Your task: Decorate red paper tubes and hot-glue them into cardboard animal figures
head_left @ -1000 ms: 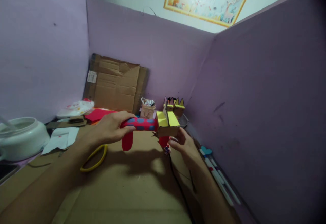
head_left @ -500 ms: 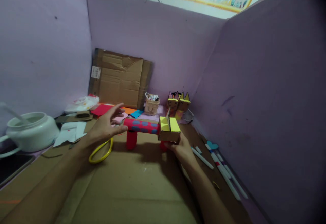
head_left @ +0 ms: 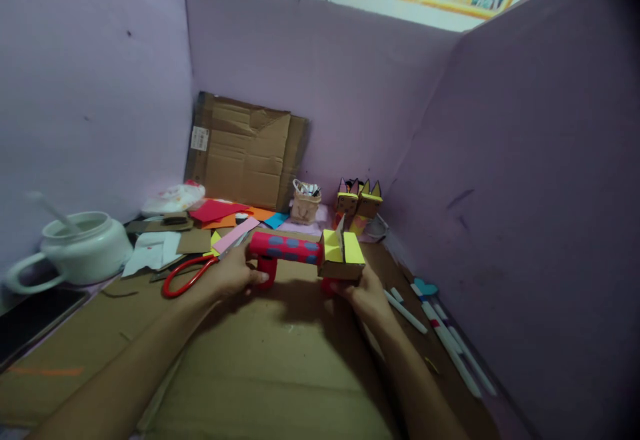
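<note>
Surroundings: red-handled scissors (head_left: 186,275) lie left of centre; markers (head_left: 445,343) lower right; cardboard sheet (head_left: 247,151) leans on back wall. Left hand (head_left: 231,273) closed on red leg of paper-roll animal (head_left: 305,253), frame centre, above counter (head_left: 280,373). Right hand (head_left: 364,291) grips its box head. White pot (head_left: 83,250), far left: contents unclear. Small basket (head_left: 305,201) holds scraps.

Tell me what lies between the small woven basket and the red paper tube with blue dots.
In the head view, only pale pink paper lies between the woven basket and the red tube.
</note>
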The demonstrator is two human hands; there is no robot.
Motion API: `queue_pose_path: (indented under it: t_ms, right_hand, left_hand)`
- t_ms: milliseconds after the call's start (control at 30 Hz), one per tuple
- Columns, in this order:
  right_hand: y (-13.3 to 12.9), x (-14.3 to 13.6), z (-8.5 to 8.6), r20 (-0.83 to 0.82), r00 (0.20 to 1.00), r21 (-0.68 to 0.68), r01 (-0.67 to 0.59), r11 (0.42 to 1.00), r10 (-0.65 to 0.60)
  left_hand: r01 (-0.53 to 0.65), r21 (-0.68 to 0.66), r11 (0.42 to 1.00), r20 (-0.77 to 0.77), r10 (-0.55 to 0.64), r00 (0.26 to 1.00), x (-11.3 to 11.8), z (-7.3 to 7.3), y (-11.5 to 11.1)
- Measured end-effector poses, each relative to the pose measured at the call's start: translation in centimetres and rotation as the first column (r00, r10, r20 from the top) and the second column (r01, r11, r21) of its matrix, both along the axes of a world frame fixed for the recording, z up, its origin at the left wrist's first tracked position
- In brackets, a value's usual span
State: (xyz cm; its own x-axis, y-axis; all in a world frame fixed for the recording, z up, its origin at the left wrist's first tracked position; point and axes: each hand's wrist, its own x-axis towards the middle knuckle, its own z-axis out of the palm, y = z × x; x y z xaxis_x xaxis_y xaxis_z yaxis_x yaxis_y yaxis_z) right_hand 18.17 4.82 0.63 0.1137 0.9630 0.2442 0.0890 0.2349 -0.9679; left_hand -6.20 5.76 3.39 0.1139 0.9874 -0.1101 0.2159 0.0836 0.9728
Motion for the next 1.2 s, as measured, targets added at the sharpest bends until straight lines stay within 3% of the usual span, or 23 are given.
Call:
queue_pose_path:
  t_ms: [200, 367, 500, 667, 833, 1000, 1100, 1167, 1200]
  right_hand:
    - [0.2, 0.0, -0.3, 0.022, 1.0, 0.02, -0.003, 1.0, 0.003]
    - [-0.3, 0.7, 0.2, 0.036, 0.999, -0.016, -0.014, 1.0, 0.014]
    - [-0.7, 2.7, 1.1, 0.068, 0.99, 0.095, 0.117, 0.989, -0.123]
    - [-0.2, 4.9, 1.5, -0.138, 0.925, 0.133, 0.37, 0.919, -0.353]
    - [-0.2, 4.9, 2.0, -0.299, 0.86, 0.083, 0.456, 0.886, -0.414]
    - [-2.3, 2.7, 3.3, -0.281, 0.85, 0.29, 0.519, 0.804, -0.447]
    - [-4.8, 0.0, 4.9, -0.175, 0.882, 0.436, 0.467, 0.769, -0.437]
    - [-6.1, -2.2, 6.2, -0.013, 0.935, 0.483, 0.315, 0.817, -0.353]
    - [-6.5, -3.2, 6.8, 0.119, 0.957, 0.496, 0.175, 0.85, -0.266]
  left_hand:
    - [-0.017, -0.001, 1.0, -0.004, 0.017, 1.0, 0.1, -0.9, 0.2]
    - [-0.015, -0.011, 1.0, -0.057, 0.014, 0.998, 0.1, 0.0, -0.2]
    - [0.044, -0.003, 0.999, -0.07, -0.044, 0.997, -0.3, 0.8, -0.8]
    - [0.088, -0.034, 0.996, -0.075, -0.091, 0.993, -1.1, 0.7, -0.8]
    - [0.084, -0.028, 0.996, -0.101, -0.086, 0.991, -1.7, 0.5, -0.4]
    - [0.069, -0.035, 0.997, -0.075, -0.071, 0.995, -1.4, 0.4, -0.6]
    - [0.069, -0.07, 0.995, -0.051, -0.072, 0.996, -0.9, 0.0, -0.6]
    - [0.098, -0.062, 0.993, -0.022, -0.1, 0.995, -0.7, -0.5, -0.5]
    - [0.097, -0.054, 0.994, -0.007, -0.097, 0.995, -0.7, -0.7, -0.5]
